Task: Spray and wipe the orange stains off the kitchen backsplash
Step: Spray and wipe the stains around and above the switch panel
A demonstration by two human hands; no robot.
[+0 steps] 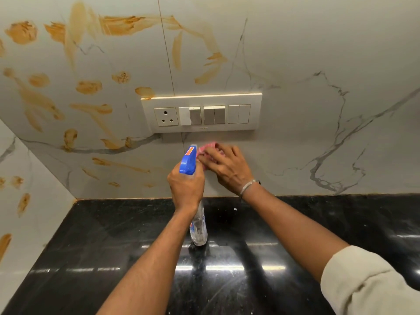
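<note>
Stains (118, 25), orange and smeared, cover the left half of the backsplash (295, 53) and run onto the side wall (20, 201) at the corner; the marble-veined tile to the right of the switch plate (201, 112) looks clean. One small orange mark sits on the plate's top left corner.

The left hand (186, 187) is wrapped tight around the neck of a spray bottle (198, 228), its blue head (188, 161) pointing up toward the wall just below the plate. The clear body of the bottle hangs down under the fist, over the black worktop (113, 246); I cannot tell if its base touches the surface.

The right hand (227, 167) presses a pink cloth (208, 148) flat against the backsplash, directly under the plate and just beside the spray head. Its fingers are spread over the cloth and blurred. A thin bracelet (247, 186) circles that wrist, and a pale rolled sleeve (368, 283) shows at the lower right.
</note>
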